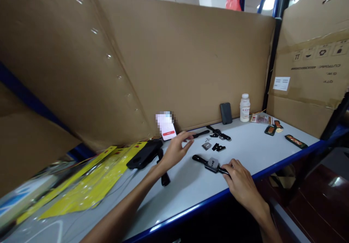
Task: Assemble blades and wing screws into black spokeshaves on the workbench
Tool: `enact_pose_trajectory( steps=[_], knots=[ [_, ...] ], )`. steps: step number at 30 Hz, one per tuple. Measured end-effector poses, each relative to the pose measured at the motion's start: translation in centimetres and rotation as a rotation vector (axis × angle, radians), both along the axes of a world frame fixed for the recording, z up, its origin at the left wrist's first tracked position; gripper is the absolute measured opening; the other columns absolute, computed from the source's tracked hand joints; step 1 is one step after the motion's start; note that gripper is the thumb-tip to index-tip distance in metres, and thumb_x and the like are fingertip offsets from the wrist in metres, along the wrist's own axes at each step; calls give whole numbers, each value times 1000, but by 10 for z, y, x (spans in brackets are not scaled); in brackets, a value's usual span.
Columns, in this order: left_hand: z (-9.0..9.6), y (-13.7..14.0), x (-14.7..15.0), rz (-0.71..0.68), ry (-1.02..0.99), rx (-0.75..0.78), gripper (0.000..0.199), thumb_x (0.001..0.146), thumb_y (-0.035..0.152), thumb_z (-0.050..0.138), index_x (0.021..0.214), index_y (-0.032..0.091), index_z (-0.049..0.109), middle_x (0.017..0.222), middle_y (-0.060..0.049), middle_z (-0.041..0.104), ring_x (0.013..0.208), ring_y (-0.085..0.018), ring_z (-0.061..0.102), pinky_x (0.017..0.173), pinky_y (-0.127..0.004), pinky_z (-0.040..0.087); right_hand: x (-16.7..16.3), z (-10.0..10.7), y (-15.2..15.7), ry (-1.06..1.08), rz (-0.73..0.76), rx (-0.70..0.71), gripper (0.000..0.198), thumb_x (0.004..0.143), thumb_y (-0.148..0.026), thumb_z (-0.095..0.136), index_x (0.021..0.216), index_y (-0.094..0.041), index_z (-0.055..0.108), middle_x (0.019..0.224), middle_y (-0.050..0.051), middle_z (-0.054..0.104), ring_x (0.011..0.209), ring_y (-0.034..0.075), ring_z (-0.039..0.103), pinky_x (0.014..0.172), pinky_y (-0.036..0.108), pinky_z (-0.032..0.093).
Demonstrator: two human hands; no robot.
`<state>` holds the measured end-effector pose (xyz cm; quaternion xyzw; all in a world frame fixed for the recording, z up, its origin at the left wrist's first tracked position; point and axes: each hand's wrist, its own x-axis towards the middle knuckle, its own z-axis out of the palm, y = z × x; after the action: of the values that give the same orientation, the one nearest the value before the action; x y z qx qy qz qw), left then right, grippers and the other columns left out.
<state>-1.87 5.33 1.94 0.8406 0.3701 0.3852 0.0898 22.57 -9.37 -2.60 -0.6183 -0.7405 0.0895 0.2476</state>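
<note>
My right hand (240,181) is closed on the near handle of a black spokeshave (212,165), which has a grey hexagonal plate on its middle. The spokeshave lies at or just above the tabletop. My left hand (178,149) reaches further back, its thumb apart from its curled fingers. By its fingertips is a black handle (202,134), the near end hidden behind the hand. Between the hands and the wall lie a small grey metal plate (206,146), black clamp-like pieces (218,147) and some tiny metal bits (208,139). More black handled parts (219,133) lie behind them.
Cardboard walls the white table (182,188), with its blue front edge. A lit phone (166,127) leans at the back, near a dark phone (225,113) and a white bottle (244,108). Yellow packaging (89,184), a black device (144,154) and another black handled tool (165,178) are leftward.
</note>
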Motion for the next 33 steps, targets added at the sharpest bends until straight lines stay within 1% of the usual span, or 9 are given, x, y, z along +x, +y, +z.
enact_pose_trajectory(
  steps=[3, 5, 9, 13, 21, 26, 29, 31, 33],
  knots=[
    [7, 6, -5, 67, -85, 24, 25, 92, 33, 54, 104, 20, 70, 92, -5, 71, 85, -19, 65, 77, -31, 54, 12, 1, 0, -35, 10, -54, 22, 95, -19, 54, 114, -21, 64, 110, 7, 66, 102, 23, 63, 89, 32, 43],
    [6, 8, -5, 90, -99, 29, 25, 91, 34, 54, 101, 20, 71, 90, -5, 71, 82, -19, 65, 75, -31, 55, 14, 2, 5, -71, 19, -54, 19, 97, -22, 55, 115, -20, 62, 110, 7, 68, 102, 23, 65, 87, 31, 42],
    [-7, 7, -1, 85, -60, 41, 26, 93, 34, 51, 100, 19, 71, 92, -6, 72, 80, -19, 65, 73, -30, 55, 8, 2, 19, -151, -73, -84, 19, 99, -35, 54, 110, -21, 61, 99, 7, 74, 90, 25, 70, 74, 32, 41],
    [-20, 5, 0, 56, 71, 59, 27, 95, 32, 48, 102, 19, 71, 100, -8, 70, 84, -20, 66, 78, -34, 54, 4, -1, 24, -201, -117, -82, 23, 101, -39, 52, 111, -21, 60, 93, 8, 75, 90, 27, 71, 72, 31, 38],
    [-27, 5, -5, 92, 149, 99, 28, 96, 28, 45, 106, 20, 70, 105, -8, 68, 94, -21, 65, 84, -34, 52, 7, 1, 32, -95, -188, -81, 25, 102, -40, 49, 111, -21, 62, 92, 7, 75, 89, 25, 70, 69, 30, 36],
    [-29, 2, -3, 72, 207, 101, 29, 97, 28, 44, 106, 21, 71, 106, -9, 68, 98, -24, 64, 88, -38, 52, 6, 0, 35, -74, -197, -86, 25, 101, -42, 49, 108, -23, 64, 91, 8, 74, 87, 24, 69, 69, 29, 35],
    [-28, -2, 1, 42, 226, 112, 28, 97, 27, 45, 108, 21, 70, 104, -9, 67, 99, -24, 63, 91, -39, 51, 13, -5, 41, 66, -232, -40, 23, 98, -42, 50, 102, -24, 64, 86, 6, 73, 82, 24, 67, 68, 29, 35],
    [-27, -5, 4, 26, 257, 104, 28, 98, 28, 45, 112, 21, 69, 106, -9, 67, 101, -24, 62, 92, -40, 51, 25, -8, 50, 256, -276, 43, 26, 96, -47, 50, 94, -24, 62, 79, 4, 70, 76, 23, 63, 67, 29, 35],
    [-29, -9, 10, 5, 308, 65, 31, 100, 31, 44, 121, 21, 65, 112, -10, 65, 105, -25, 61, 95, -42, 50, 39, -11, 60, 493, -328, 152, 31, 91, -53, 50, 82, -24, 57, 70, 2, 63, 67, 21, 56, 64, 30, 34]
  ],
)
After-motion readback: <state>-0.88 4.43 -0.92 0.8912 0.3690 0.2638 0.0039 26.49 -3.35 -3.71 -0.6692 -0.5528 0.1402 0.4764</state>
